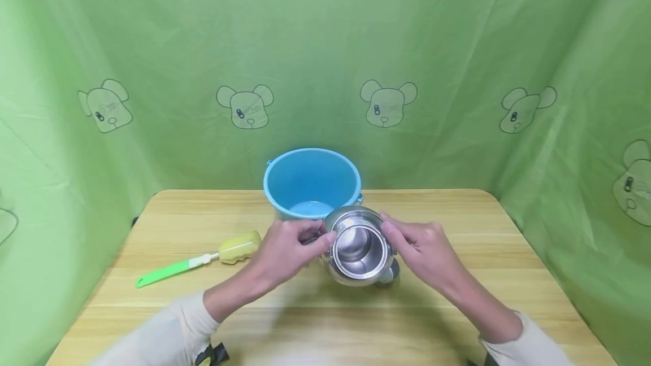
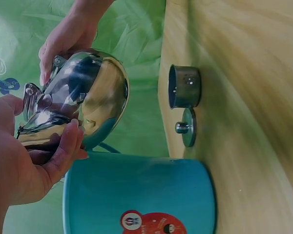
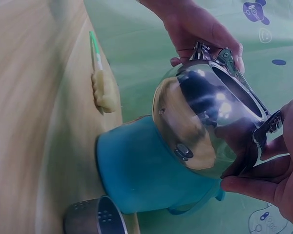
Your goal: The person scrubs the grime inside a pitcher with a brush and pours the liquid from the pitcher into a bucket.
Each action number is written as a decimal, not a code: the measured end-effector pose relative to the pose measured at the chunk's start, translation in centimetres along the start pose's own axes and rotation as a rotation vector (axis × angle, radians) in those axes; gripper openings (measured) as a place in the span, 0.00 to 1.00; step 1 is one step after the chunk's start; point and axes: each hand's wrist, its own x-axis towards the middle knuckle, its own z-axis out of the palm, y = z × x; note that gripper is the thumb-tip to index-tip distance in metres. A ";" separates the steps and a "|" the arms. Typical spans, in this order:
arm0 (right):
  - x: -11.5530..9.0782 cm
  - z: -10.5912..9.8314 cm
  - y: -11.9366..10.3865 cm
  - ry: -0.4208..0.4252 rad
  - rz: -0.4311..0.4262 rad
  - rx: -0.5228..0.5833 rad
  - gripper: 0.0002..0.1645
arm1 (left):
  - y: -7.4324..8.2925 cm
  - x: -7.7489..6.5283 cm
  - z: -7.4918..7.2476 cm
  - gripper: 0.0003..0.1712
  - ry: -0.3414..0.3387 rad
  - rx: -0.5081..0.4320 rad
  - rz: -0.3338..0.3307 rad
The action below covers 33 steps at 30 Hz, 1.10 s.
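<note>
Both hands hold a shiny stainless steel teapot [image 1: 351,279] up off the table, its lidless mouth tilted toward the head camera. My left hand [image 1: 287,247] grips it on the left side, with thumb and fingers around the spout in the left wrist view. On the opposite side, my right hand [image 1: 426,250] pinches the teapot [image 3: 200,117] by the metal lug at its rim. Below stands a perforated steel strainer [image 2: 186,87], partly hidden by the teapot in the head view. Beside the strainer, a round lid [image 2: 189,127] with a knob appears in the left wrist view.
A blue bucket [image 1: 310,171] stands behind the teapot, close to it. Left of the hands lies a bottle brush [image 1: 165,273] with a green handle and a yellow sponge head [image 1: 239,247]. Green curtains [image 1: 315,44] surround the wooden table [image 1: 447,208].
</note>
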 end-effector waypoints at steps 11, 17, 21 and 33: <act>-0.9 1.5 0.6 -0.024 0.058 0.043 0.17 | -1.2 -0.6 1.0 0.23 -0.056 -0.076 -0.116; -1.3 2.3 0.8 -0.058 0.115 0.078 0.17 | -1.9 -0.8 1.3 0.28 -0.068 -0.089 -0.152; -1.5 3.0 0.9 -0.087 0.161 0.121 0.18 | -2.6 -0.9 1.4 0.29 -0.072 -0.103 -0.168; -1.7 4.6 1.4 -0.164 0.267 0.147 0.19 | -4.5 -1.2 1.8 0.32 -0.091 -0.120 -0.235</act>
